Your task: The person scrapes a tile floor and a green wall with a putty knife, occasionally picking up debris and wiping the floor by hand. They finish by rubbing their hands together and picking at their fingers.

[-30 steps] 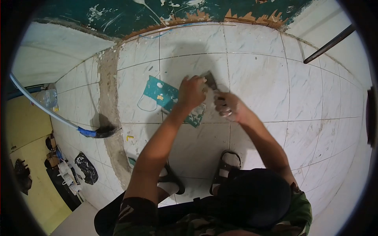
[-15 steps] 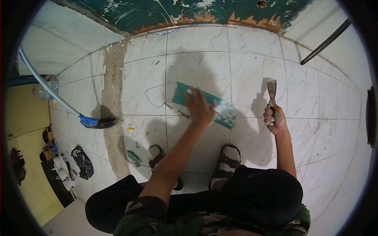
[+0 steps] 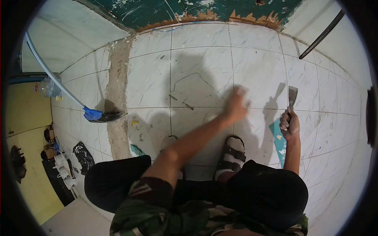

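My left hand (image 3: 237, 105) is above the middle of the tiled floor, blurred by motion, with nothing visible in it. My right hand (image 3: 289, 125) grips the handle of a putty knife (image 3: 293, 94), its blade pointing away from me. A teal board (image 3: 278, 143) with white smears is on the floor beside and partly beneath my right forearm, its right part hidden. Left of my left hand, a thin wire (image 3: 191, 74) curves over the tiles near two small dark pieces (image 3: 188, 106).
A broom (image 3: 100, 114) with a blue head leans in at the left, near a plastic bottle (image 3: 49, 87) and a black bag (image 3: 82, 158). A green scrap (image 3: 136, 150) lies near my feet. A dark rod (image 3: 323, 34) slants at upper right, and a chipped green panel (image 3: 189, 11) stands ahead.
The teal board has moved from the middle to the right, beside my right forearm. My left hand is off it and farther right. My right hand has shifted right with the putty knife.
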{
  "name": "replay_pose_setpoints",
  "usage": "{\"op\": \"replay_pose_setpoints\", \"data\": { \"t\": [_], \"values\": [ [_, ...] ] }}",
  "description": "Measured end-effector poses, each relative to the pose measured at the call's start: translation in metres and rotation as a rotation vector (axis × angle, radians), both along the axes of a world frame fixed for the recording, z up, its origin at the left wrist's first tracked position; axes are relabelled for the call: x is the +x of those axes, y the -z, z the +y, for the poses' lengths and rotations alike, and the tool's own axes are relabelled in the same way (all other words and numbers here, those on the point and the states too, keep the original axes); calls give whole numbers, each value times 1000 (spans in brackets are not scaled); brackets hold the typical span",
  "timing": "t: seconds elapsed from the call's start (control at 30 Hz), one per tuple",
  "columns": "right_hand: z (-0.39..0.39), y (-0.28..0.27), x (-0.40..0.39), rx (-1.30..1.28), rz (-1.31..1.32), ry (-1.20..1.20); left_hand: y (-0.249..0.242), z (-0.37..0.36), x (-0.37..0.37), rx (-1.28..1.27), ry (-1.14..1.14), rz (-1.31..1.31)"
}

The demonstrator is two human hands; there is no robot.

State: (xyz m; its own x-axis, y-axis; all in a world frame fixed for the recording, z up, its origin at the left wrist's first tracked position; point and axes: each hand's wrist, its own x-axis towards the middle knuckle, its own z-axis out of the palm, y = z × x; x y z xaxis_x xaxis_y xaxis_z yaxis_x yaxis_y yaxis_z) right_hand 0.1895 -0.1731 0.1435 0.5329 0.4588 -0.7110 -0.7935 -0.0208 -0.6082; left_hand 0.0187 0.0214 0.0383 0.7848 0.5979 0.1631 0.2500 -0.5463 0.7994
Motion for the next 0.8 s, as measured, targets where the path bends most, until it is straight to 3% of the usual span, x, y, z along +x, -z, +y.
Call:
{"op": "replay_pose_setpoints", "data": {
  "t": [0.03, 0.07, 0.1, 0.13, 0.2, 0.23, 0.33, 0.37, 0.47, 0.5, 0.53, 0.6, 0.67, 0.73, 0.8],
  "values": [
    [-5, -3, -2, -46, -14, 19, 13, 49, -20, 31, 25, -10],
    [-13, -2, -3, -62, -17, 48, 22, 92, -37, 39, -50, 138],
    [-17, -3, -6, -98, -33, 74, 55, 131, -60, 430, -183, 253],
    [-23, -5, -8, -137, -50, 98, 50, 178, -83, 320, -163, 359],
    [-39, -10, -13, -158, -64, 98, 47, 238, -118, 569, -321, 598],
    [-46, -12, -15, -174, -73, 97, 43, 253, -131, 454, -362, 614],
    [-65, -11, -22, -195, -55, 153, 50, 235, -131, 505, -304, 567],
    [-72, -6, -24, -170, -58, 160, 53, 209, -120, 560, -286, 415],
    [-72, -3, -34, -209, -10, 205, 45, 116, -69, 290, -100, 233],
    [-56, -13, -42, -272, -2, 248, 44, 89, -57, 197, 56, 243],
    [-56, -9, -44, -271, -5, 243, 48, 51, -47, 386, 141, 224],
    [-58, 3, -46, -193, -23, 121, 56, -15, -40, 271, 362, 110],
    [-47, -2, -52, -172, -14, 107, 19, -32, -43, 265, 587, 90],
    [-36, -10, -58, -214, -41, 116, 17, -21, -54, 272, 567, 80],
    [-36, -15, -58, -225, -47, 89, 29, 9, -67, 492, 414, 298]
  ]
}}
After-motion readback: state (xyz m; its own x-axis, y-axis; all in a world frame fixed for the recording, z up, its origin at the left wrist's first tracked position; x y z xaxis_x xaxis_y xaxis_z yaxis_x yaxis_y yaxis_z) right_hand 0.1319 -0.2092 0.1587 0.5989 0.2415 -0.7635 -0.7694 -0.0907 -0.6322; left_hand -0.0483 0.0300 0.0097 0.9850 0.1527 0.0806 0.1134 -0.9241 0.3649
